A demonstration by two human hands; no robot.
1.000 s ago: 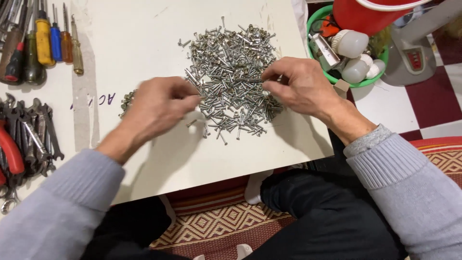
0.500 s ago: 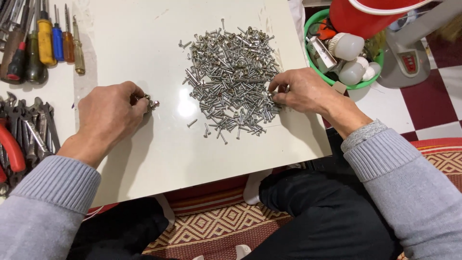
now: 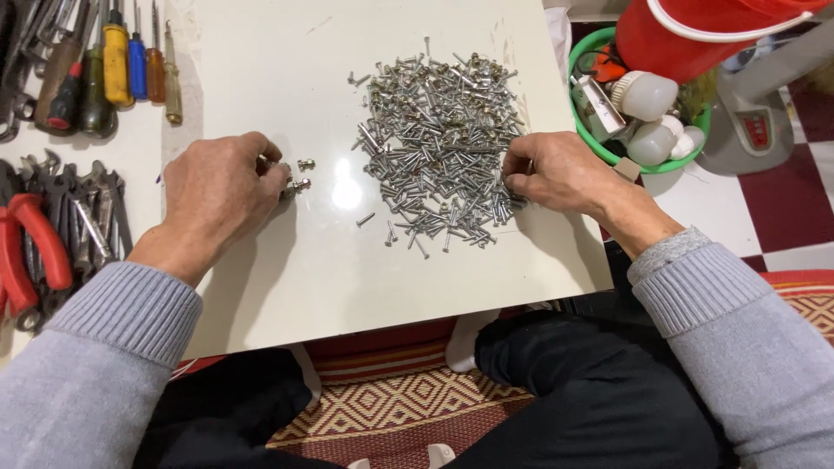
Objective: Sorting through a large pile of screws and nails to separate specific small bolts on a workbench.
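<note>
Resting on the white glossy tabletop (image 3: 287,287), your left hand (image 3: 217,195) is curled, its fingertips pinching at a small cluster of short silver bolts (image 3: 294,178); two or three of them show past your fingers, the rest are hidden under the hand, so you cannot count them fully. Your right hand (image 3: 565,174) sits at the right edge of the one large heap of silver screws and bolts (image 3: 439,139), fingers bent and nipping a piece from the heap; which single piece it grips cannot be told. The heap holds far too many pieces to count, and a handful of loose strays lie along its near edge. The small cluster and the heap are well apart, with bare tabletop between them.

At the far left lie about five screwdrivers (image 3: 113,65) with yellow, blue, orange and dark handles. Below them sits one pair of red-handled pliers (image 3: 30,252) beside a bunch of grey metal wrenches (image 3: 87,217). At the far right stands one green round plastic bowl (image 3: 599,148) holding three white light bulbs (image 3: 647,95), with one red plastic container (image 3: 686,35) behind it.
</note>
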